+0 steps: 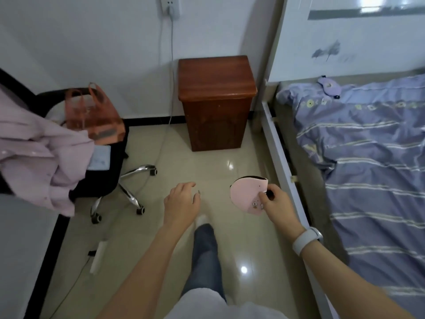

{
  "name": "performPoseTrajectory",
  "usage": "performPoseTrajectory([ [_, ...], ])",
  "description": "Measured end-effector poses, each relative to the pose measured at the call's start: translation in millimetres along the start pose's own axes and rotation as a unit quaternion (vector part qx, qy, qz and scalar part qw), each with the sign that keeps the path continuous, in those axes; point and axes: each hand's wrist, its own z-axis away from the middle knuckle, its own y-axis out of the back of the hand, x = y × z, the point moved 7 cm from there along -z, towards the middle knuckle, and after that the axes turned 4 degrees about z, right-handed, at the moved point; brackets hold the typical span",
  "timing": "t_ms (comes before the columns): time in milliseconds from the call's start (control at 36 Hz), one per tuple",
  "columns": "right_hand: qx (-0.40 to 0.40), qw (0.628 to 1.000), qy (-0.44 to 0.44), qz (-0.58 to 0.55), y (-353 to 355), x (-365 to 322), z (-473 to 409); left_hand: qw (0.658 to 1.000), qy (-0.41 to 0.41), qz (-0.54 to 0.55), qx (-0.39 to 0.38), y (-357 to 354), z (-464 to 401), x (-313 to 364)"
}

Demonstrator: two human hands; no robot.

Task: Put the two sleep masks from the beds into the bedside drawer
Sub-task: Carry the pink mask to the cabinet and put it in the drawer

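Right hand (274,203) pinched shut on a pink sleep mask (247,194), held in the air over the tiled floor (207,162) just beside the bed frame (279,157). Left hand (181,203) empty, palm down, fingers loosely spread, apart from the mask. Purple sleep mask (327,85) lying at the head of the bed (368,169), on the striped sheet; wooden bedside cabinet (216,100) against the wall ahead, front shut.
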Motion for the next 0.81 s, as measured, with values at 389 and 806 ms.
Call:
performPoseTrajectory([
  [389,0.006,0.997,-0.071,-0.025,-35,-109,-349,0.998,0.002,-0.004,-0.064,4,-376,21],
  [806,-0.017,0.996,-0.087,0.007,-118,-100,-659,0.993,0.044,-0.079,-0.08,-121,-600,-24],
])
